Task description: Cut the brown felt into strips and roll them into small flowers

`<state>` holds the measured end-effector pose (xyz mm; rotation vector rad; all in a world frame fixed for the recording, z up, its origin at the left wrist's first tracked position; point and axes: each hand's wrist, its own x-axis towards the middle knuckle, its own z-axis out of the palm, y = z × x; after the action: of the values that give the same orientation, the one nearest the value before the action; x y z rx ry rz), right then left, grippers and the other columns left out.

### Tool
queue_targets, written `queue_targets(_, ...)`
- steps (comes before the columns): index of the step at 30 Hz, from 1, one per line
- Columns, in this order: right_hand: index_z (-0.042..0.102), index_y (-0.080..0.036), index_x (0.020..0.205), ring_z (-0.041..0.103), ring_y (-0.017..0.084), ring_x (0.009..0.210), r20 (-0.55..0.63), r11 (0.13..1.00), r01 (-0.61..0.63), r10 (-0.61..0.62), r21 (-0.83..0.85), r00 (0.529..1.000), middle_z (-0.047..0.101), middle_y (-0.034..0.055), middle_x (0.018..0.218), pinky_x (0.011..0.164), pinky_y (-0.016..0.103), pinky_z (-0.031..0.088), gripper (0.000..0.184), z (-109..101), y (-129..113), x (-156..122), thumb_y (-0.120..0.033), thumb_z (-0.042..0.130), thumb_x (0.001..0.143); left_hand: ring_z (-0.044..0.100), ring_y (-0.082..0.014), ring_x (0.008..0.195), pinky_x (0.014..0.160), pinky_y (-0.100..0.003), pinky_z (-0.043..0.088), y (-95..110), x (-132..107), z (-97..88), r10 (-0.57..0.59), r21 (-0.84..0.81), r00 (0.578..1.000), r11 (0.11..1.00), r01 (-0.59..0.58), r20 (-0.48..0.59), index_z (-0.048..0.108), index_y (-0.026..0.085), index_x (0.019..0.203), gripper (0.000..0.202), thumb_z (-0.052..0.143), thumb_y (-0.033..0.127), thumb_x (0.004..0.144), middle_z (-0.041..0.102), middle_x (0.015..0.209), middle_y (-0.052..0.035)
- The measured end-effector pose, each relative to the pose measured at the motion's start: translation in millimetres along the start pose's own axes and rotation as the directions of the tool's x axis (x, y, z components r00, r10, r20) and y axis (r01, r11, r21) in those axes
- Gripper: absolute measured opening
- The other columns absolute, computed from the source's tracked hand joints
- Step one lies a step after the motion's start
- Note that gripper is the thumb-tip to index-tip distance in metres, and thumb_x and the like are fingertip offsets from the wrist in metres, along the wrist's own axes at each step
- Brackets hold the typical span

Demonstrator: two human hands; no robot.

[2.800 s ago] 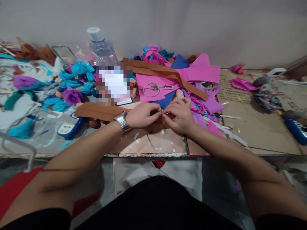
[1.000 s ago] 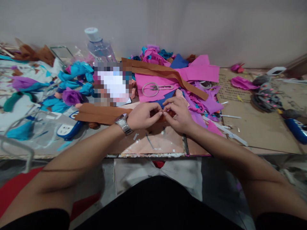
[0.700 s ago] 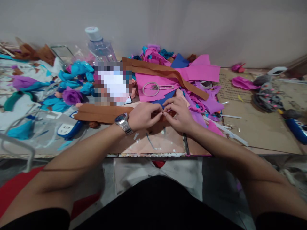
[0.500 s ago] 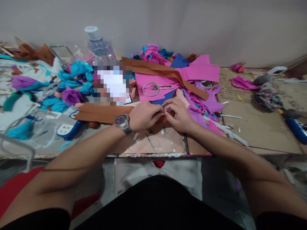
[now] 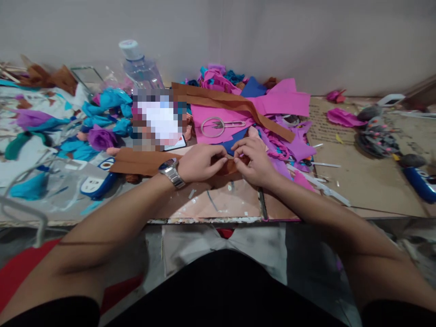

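Left hand (image 5: 199,162) and right hand (image 5: 255,162) have drawn slightly apart; both grips still pinch the brown strip (image 5: 139,161), working it on the bench (image 5: 368,181).

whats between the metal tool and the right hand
In the head view, a blue sheet lies between the metal tool and the right hand, which pinches the brown strip with the left hand.

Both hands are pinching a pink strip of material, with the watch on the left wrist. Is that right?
Not quite: the strip is brown, not pink. The head view shows the left hand and the right hand pinching the brown strip, with the watch on the left wrist.
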<state>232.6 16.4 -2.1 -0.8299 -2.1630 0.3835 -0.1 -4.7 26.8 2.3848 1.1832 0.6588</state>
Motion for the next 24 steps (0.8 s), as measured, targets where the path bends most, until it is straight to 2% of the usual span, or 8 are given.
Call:
queue_targets(7, 0.061, -0.024, 0.083, 0.063, 0.029, 0.11, 0.006, 1.0, -0.003, 0.003, 0.014, 1.0, 0.075, 0.0082, 0.109, 0.101, 0.05, 0.039, 0.005, -4.3, 0.7, 0.4, -0.022, 0.062, 0.088, 0.06, -0.0162, 0.068, 0.068, -0.029, 0.041, -0.8, 1.1, -4.4, -0.023, 0.01, 1.0, 1.0, 0.023, -0.005, 0.071, 0.018, 0.096, 0.021, 0.054, 0.031, 0.096, 0.071, 0.078, -0.0017)
queue_targets(13, 0.063, -0.024, 0.085, 0.065, 0.028, 0.109, 0.036, 1.0, 0.023, -0.022, -0.013, 0.999, 0.077, 0.0074, 0.112, 0.103, 0.05, 0.036, 0.009, -8.3, -4.0, -0.1, -0.027, 0.064, 0.093, 0.063, -0.0175, 0.07, 0.07, -0.03, 0.042, -0.5, 1.1, -4.6, -0.024, 0.05, 1.0, 0.998, 0.025, -0.009, 0.071, 0.017, 0.099, 0.022, 0.054, 0.031, 0.095, 0.073, 0.082, -0.0037)
queue_targets(19, 0.058, -0.024, 0.082, 0.066, 0.028, 0.108, 0.035, 0.999, 0.015, -0.014, -0.035, 0.999, 0.077, 0.0068, 0.11, 0.103, 0.051, 0.035, 0.008, -7.6, -3.4, 1.0, -0.02, 0.062, 0.087, 0.064, -0.0186, 0.072, 0.071, -0.031, 0.042, -2.8, 0.9, -4.2, -0.018, 0.079, 1.0, 0.997, 0.019, -0.007, 0.07, 0.018, 0.099, 0.021, 0.054, 0.032, 0.095, 0.074, 0.084, -0.0035)
queue_targets(24, 0.054, -0.024, 0.081, 0.066, 0.029, 0.109, 0.035, 1.0, -0.003, 0.003, -0.017, 0.999, 0.077, 0.0071, 0.108, 0.103, 0.05, 0.036, 0.01, -9.0, -2.9, 2.6, -0.017, 0.061, 0.083, 0.066, -0.0226, 0.076, 0.073, -0.035, 0.042, -4.5, 1.3, -5.2, -0.051, 0.226, 0.999, 0.973, 0.052, -0.009, 0.069, 0.02, 0.096, 0.019, 0.052, 0.028, 0.092, 0.075, 0.086, -0.0047)
